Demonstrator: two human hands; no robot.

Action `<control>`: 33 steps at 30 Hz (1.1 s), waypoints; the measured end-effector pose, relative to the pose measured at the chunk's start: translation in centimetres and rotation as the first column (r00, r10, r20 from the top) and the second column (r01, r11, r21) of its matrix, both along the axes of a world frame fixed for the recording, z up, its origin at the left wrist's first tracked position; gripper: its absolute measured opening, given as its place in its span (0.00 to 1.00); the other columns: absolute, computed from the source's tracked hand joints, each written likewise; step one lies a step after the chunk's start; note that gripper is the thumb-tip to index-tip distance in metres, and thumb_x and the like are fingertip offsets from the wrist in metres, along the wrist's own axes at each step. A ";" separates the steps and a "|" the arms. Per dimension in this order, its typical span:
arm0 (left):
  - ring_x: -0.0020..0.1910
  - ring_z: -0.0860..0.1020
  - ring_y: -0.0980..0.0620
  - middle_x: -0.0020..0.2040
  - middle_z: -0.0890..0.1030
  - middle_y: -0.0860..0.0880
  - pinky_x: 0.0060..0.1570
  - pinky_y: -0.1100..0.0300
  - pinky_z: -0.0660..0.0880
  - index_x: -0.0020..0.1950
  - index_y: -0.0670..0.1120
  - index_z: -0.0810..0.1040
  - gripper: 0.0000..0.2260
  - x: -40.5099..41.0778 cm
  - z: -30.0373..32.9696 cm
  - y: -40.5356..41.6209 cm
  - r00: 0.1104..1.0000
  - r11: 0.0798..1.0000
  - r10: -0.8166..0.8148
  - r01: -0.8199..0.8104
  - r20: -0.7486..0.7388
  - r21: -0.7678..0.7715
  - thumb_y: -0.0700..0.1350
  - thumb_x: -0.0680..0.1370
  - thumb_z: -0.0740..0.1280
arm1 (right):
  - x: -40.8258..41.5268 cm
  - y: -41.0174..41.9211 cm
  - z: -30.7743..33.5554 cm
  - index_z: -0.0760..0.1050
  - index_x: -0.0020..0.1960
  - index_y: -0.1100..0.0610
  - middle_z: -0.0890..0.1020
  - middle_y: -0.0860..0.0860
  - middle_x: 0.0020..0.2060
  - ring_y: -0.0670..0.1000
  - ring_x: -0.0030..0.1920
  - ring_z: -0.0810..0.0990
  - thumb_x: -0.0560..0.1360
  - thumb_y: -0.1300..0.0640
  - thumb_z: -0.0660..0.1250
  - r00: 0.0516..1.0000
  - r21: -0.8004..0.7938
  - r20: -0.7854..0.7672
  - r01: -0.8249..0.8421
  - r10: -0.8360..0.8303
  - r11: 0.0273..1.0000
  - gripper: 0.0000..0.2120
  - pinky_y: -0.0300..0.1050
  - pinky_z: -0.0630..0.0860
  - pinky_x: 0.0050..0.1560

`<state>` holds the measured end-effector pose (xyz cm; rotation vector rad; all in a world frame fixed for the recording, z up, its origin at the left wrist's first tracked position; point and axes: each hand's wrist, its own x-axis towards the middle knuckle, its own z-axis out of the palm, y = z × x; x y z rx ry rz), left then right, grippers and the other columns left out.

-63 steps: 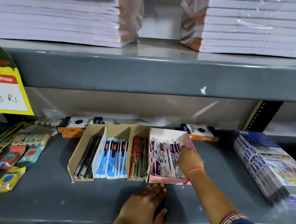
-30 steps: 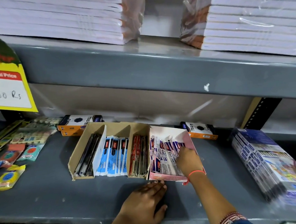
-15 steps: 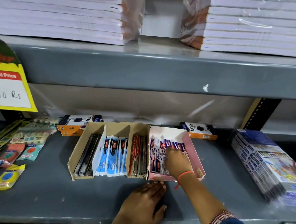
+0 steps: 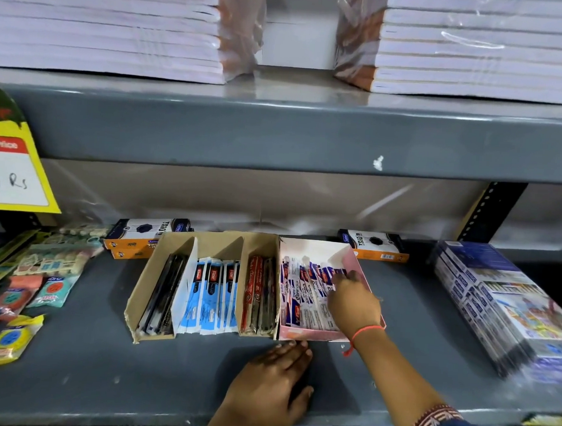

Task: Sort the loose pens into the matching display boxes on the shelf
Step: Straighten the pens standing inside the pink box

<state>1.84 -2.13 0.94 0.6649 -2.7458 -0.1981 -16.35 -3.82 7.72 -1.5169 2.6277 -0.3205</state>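
Observation:
A pink display box (image 4: 312,335) stands on the grey shelf, filled with white-and-blue pen packets (image 4: 296,295). My right hand (image 4: 353,303) is inside it, back up, fingertips on the packets at the box's far right; its grip is hidden. My left hand (image 4: 272,385) lies flat on the shelf with its fingertips at the box's front wall, holding nothing. Left of it, a brown cardboard box (image 4: 145,287) holds black pens (image 4: 161,294), blue packets (image 4: 212,294) and red pens (image 4: 257,296) in separate compartments.
Orange-and-black boxes (image 4: 148,235) (image 4: 374,245) lie behind the display boxes. Wrapped packs (image 4: 502,306) are stacked at the right, and sachets (image 4: 9,338) lie at the left. A yellow price sign (image 4: 12,166) hangs at the left. The upper shelf (image 4: 277,134) carries notebook stacks (image 4: 104,24).
My right hand slid from the pink box's right edge to its middle, then back a little right and farther in, shifting the packets. My left hand stayed put.

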 end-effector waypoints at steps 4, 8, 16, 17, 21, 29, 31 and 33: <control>0.71 0.60 0.52 0.73 0.64 0.49 0.65 0.67 0.43 0.73 0.48 0.61 0.26 -0.1 -0.7 -0.3 1.000 1.000 -0.005 0.005 -0.020 0.011 0.57 0.77 0.53 | 2.3 -1.3 0.5 0.73 0.58 0.60 0.81 0.60 0.54 0.58 0.54 0.81 0.75 0.56 0.62 0.964 -0.045 0.239 -0.107 0.115 0.993 0.14 0.49 0.78 0.53; 0.58 0.77 0.51 0.60 0.80 0.47 0.57 0.61 0.72 0.63 0.45 0.76 0.23 0.1 -0.1 -0.3 0.999 1.000 -0.016 0.016 -0.033 -0.015 0.54 0.72 0.62 | 4.5 -2.0 -0.2 0.68 0.62 0.64 0.78 0.61 0.58 0.60 0.58 0.78 0.75 0.59 0.62 0.942 0.044 0.320 -0.124 0.104 0.991 0.17 0.51 0.76 0.57; 0.55 0.79 0.52 0.57 0.82 0.49 0.52 0.59 0.76 0.59 0.46 0.79 0.21 0.1 0.0 -0.1 1.000 0.999 -0.004 0.003 -0.031 -0.051 0.55 0.69 0.68 | 3.5 -2.9 -0.2 0.60 0.68 0.67 0.78 0.63 0.57 0.60 0.58 0.77 0.73 0.70 0.57 0.819 0.043 0.570 0.051 -0.066 0.998 0.23 0.45 0.73 0.51; 0.54 0.79 0.53 0.57 0.82 0.49 0.52 0.59 0.75 0.58 0.47 0.80 0.21 0.1 0.0 -0.1 1.000 0.998 -0.001 0.000 -0.027 -0.058 0.55 0.69 0.68 | 3.3 -3.0 0.0 0.65 0.65 0.66 0.79 0.62 0.54 0.59 0.55 0.78 0.73 0.70 0.59 0.792 0.027 0.607 0.059 -0.063 0.998 0.20 0.43 0.72 0.48; 0.56 0.79 0.51 0.58 0.81 0.48 0.54 0.58 0.73 0.60 0.46 0.79 0.21 0.0 0.1 -0.1 0.999 0.999 0.009 -0.010 -0.039 -0.038 0.55 0.70 0.67 | 1.8 -3.0 1.0 0.67 0.30 0.59 0.72 0.56 0.30 0.52 0.32 0.71 0.69 0.66 0.67 0.778 0.004 0.624 0.091 -0.073 0.996 0.13 0.40 0.68 0.35; 0.73 0.55 0.54 0.75 0.58 0.51 0.62 0.69 0.37 0.74 0.50 0.57 0.26 0.1 0.1 0.0 0.999 0.999 0.019 -0.020 0.033 0.030 0.58 0.78 0.53 | 0.0 -2.5 1.7 0.78 0.54 0.67 0.81 0.62 0.55 0.59 0.52 0.80 0.73 0.60 0.67 0.828 0.079 0.557 0.031 -0.070 0.996 0.13 0.47 0.76 0.49; 0.73 0.54 0.55 0.75 0.57 0.52 0.62 0.70 0.36 0.75 0.50 0.56 0.26 0.0 0.1 -0.1 0.998 0.999 0.017 -0.019 0.054 0.029 0.58 0.79 0.53 | -0.6 -2.3 1.8 0.76 0.60 0.66 0.79 0.63 0.59 0.61 0.56 0.79 0.73 0.60 0.65 0.815 0.071 0.571 0.071 -0.099 0.995 0.17 0.44 0.73 0.46; 0.73 0.54 0.56 0.75 0.57 0.52 0.62 0.70 0.37 0.75 0.50 0.56 0.26 0.0 -0.1 -0.2 0.998 0.999 0.017 -0.019 0.060 0.031 0.58 0.79 0.52 | -1.3 -2.2 2.4 0.74 0.62 0.66 0.79 0.64 0.60 0.57 0.48 0.77 0.75 0.62 0.63 0.814 0.017 0.575 0.087 -0.081 0.996 0.17 0.40 0.72 0.38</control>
